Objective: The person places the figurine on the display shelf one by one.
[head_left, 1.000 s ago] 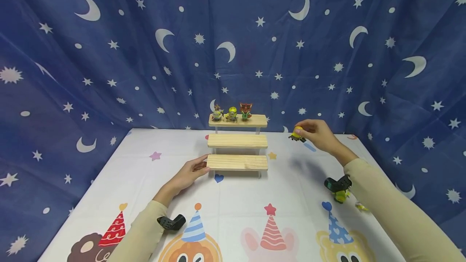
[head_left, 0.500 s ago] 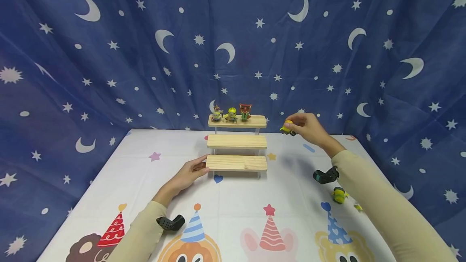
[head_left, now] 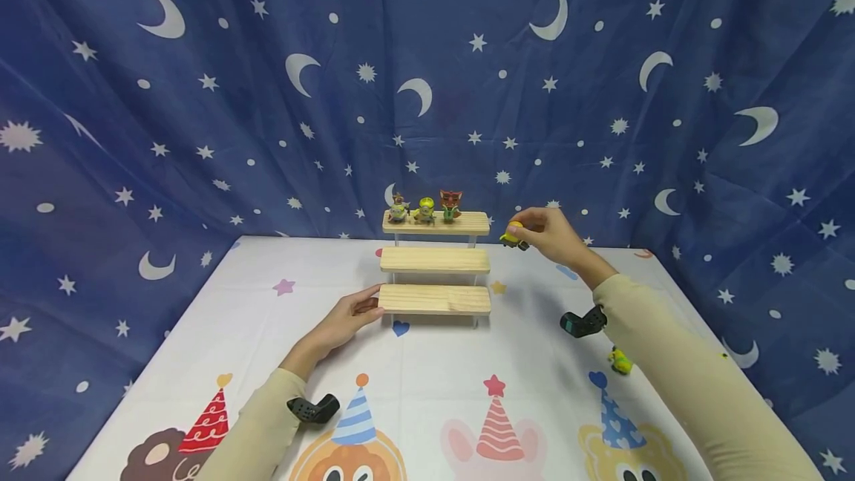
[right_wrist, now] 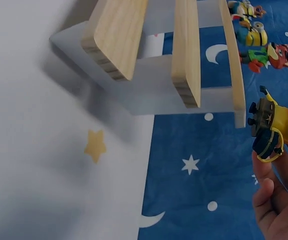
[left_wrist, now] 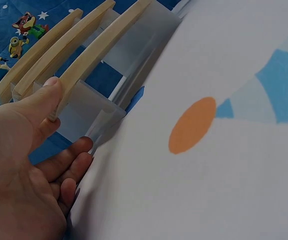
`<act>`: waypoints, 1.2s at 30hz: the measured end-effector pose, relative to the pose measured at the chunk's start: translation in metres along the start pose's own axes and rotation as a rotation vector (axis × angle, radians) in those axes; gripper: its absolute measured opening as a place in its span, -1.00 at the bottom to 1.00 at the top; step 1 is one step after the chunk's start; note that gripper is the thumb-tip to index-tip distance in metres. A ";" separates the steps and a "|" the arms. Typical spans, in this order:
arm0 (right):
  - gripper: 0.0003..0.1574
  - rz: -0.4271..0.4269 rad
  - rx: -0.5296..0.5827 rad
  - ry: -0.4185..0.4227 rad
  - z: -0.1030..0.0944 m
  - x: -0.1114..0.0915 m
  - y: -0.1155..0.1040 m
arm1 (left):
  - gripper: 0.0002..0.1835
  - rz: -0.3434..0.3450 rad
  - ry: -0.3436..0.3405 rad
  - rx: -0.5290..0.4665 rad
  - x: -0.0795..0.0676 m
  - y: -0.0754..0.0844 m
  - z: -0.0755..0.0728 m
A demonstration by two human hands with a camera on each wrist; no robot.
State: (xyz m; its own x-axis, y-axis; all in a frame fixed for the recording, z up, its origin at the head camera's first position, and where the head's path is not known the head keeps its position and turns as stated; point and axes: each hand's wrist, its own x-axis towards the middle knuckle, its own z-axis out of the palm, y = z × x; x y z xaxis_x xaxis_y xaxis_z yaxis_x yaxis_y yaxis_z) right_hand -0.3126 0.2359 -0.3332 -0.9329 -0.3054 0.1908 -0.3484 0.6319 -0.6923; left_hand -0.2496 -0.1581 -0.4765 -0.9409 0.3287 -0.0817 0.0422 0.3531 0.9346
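A three-step display stand (head_left: 434, 260) with wooden boards on clear supports stands at the table's back. My left hand (head_left: 343, 319) grips the left end of its lowest board, thumb above and index finger beneath in the left wrist view. Three figurines are on the top board: a Minion figurine (head_left: 398, 210) at the left, another Minion in the middle (head_left: 425, 209), and a fox figurine (head_left: 450, 204) at the right. Just right of the top board, my right hand (head_left: 551, 234) holds a yellow Minion figurine (right_wrist: 271, 125) by its head, feet toward the stand in the right wrist view.
Another yellow-green figurine (head_left: 620, 361) lies on the table at the right, near my right sleeve (head_left: 675, 362). A blue curtain (head_left: 267, 95) with moons and stars hangs behind the white tablecloth (head_left: 267, 340), which is printed with party-hat animals.
My right hand has moved left and slightly up with the Minion figurine, from beyond the stand's right side to close beside the top board. My left hand has stayed on the stand.
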 end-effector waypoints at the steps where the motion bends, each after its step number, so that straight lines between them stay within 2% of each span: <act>1: -0.60 0.001 0.003 -0.001 0.002 0.000 -0.001 | -0.26 0.009 -0.003 0.011 0.000 0.000 0.000; 6: -0.58 -0.006 0.041 -0.006 0.009 0.000 -0.005 | -0.26 0.026 -0.011 0.030 0.000 0.000 -0.001; 28: -0.59 -0.123 0.134 -0.110 0.046 0.013 -0.033 | -0.25 0.002 -0.007 -0.015 0.001 -0.002 -0.001; 36: -0.52 -0.117 0.170 -0.151 0.059 0.016 -0.045 | -0.24 0.011 -0.017 -0.013 0.000 -0.002 -0.003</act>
State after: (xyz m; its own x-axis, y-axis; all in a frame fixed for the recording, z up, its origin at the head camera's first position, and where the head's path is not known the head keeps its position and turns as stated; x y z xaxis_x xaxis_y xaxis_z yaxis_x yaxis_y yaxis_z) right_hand -0.3066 0.1608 -0.3402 -0.8584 -0.4807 0.1790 -0.4210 0.4609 -0.7812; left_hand -0.2505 -0.1611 -0.4772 -0.9346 0.3472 -0.0772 0.0480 0.3382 0.9399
